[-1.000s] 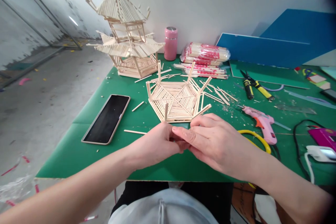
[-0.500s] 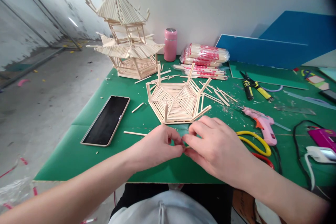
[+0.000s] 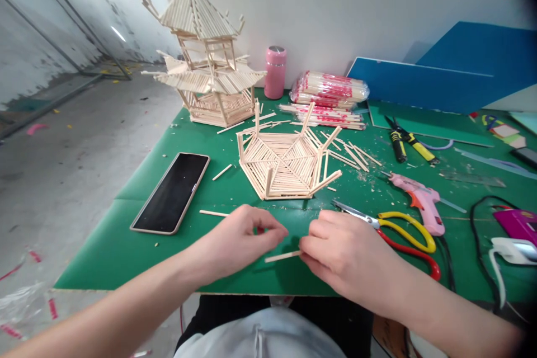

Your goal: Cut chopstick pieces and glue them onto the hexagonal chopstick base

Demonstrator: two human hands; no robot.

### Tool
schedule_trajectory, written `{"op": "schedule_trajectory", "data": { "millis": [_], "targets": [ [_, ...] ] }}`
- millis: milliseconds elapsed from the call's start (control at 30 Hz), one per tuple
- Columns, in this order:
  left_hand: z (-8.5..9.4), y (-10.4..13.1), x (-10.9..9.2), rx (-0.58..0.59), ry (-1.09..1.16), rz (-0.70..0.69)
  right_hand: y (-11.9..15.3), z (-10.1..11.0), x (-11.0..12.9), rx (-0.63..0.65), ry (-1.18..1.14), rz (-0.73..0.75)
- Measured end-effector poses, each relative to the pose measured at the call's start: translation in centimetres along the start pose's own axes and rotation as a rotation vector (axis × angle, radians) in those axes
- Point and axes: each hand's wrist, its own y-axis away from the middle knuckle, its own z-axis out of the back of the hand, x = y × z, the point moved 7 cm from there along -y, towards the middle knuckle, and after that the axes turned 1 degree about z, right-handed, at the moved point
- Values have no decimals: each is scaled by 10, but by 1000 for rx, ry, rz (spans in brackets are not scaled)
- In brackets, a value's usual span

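Observation:
My right hand (image 3: 342, 246) pinches a short wooden stick (image 3: 283, 257), whose free end points left over the green table. To its left, my left hand (image 3: 243, 238) has thumb and forefinger drawn together, with nothing showing between the tips. Just beyond both hands lies a hexagonal stick base (image 3: 281, 163) with upright posts around its rim. Another loose stick (image 3: 213, 213) lies partly behind my left hand. Scissors (image 3: 361, 215) with yellow and red handles rest behind my right hand, partly hidden by it.
A two-tiered stick pagoda (image 3: 205, 78) stands at the back left. A phone (image 3: 170, 193) lies at left. Bagged sticks (image 3: 329, 89) and a pink bottle (image 3: 275, 72) are at the back. Pliers (image 3: 409, 142) and a pink glue gun (image 3: 419, 201) lie at right, near cables.
My hands, close together before, have come apart. The stick in my right hand now shows clearly, and the scissors' blades have come into sight.

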Motion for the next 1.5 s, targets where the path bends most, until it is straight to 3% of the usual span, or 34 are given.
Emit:
{"op": "schedule_trajectory", "data": {
  "millis": [133, 267, 433, 500, 733, 1100, 1367, 1500],
  "targets": [
    [36, 1, 21, -318, -29, 13, 3, 13, -14, 22, -190, -106],
    [45, -8, 33, -514, -94, -163, 2, 43, -35, -50, -347, -237],
    [35, -27, 38, -556, -239, -260, -11, 88, -73, -347, -466, -401],
    [34, -33, 37, -553, -260, -282, -20, 94, -88, -393, -484, -450],
    [33, -41, 40, -545, -324, -300, -56, 73, -121, -235, -513, -422],
    [34, -43, 42, -559, -359, -261, -69, 44, -130, -165, -517, -356],
    [46, -33, 31, -651, -252, -273, -74, 52, -137, -195, -581, -416],
    [48, -33, 28, -624, -137, -257, -82, 57, -137, -190, -627, -430]
  ]
}}
